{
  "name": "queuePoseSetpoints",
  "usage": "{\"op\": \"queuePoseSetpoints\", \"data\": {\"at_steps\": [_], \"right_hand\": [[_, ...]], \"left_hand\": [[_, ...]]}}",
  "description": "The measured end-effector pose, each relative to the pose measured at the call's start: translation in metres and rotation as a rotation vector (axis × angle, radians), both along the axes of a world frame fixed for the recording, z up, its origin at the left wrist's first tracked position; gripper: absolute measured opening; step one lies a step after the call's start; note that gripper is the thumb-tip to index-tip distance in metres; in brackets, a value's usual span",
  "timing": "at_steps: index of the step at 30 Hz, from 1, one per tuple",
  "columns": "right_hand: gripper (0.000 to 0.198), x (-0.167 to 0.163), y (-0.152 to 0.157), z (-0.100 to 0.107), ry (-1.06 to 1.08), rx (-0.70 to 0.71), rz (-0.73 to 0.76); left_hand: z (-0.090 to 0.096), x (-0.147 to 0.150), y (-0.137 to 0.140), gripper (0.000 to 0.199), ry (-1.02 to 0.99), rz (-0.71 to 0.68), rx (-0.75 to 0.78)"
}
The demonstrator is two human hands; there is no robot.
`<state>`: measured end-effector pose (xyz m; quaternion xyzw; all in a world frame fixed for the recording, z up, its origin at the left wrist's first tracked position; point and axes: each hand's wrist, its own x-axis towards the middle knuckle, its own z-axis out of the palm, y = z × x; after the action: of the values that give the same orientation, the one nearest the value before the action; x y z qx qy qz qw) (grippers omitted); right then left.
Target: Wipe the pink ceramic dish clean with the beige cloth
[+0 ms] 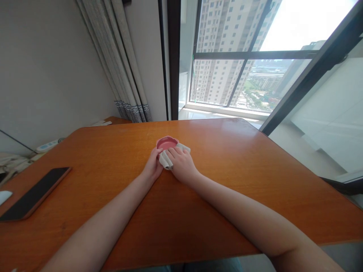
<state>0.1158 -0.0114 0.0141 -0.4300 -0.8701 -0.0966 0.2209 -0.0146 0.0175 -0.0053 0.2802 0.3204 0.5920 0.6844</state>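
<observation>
A small pink bowl (167,142) with a wavy rim stands tilted toward me above the middle of the wooden table (244,219). My left hand (154,165) is closed on the bowl's near left side, thumb at the rim. A pale grey cloth (166,160) lies bunched against the bowl's near right side. My right hand (181,162) presses that cloth to the bowl, fingers bent over it. The cloth and both hands hide the bowl's lower part, so I cannot tell whether it touches the table.
At the left lies a dark flat tablet-like slab (36,192) with a reddish edge, beside a white object (5,196) cut off by the frame. A white power strip (48,146) is near the table's left edge. Behind the table are a grey curtain (124,75) and a large window (246,56).
</observation>
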Motion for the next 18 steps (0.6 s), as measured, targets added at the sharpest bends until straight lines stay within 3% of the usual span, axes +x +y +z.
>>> {"op": "queuePoseSetpoints", "data": {"at_steps": [4,9,14,18], "right_hand": [[0.017,0.008,0.011,-0.002,-0.019,-0.052,0.09],[0.015,0.027,0.021,0.002,-0.046,0.028,0.196],[0.022,0.041,0.026,0.008,-0.072,0.079,0.289],[0.019,0.028,0.016,0.006,-0.087,0.03,0.249]], "left_hand": [[0.0,0.002,0.0,0.015,0.017,0.019,0.0],[0.007,0.004,-0.004,0.038,-0.039,-0.077,0.107],[0.01,0.005,-0.007,0.034,0.042,-0.113,0.058],[0.002,0.002,-0.003,0.033,0.048,-0.023,0.064]]}}
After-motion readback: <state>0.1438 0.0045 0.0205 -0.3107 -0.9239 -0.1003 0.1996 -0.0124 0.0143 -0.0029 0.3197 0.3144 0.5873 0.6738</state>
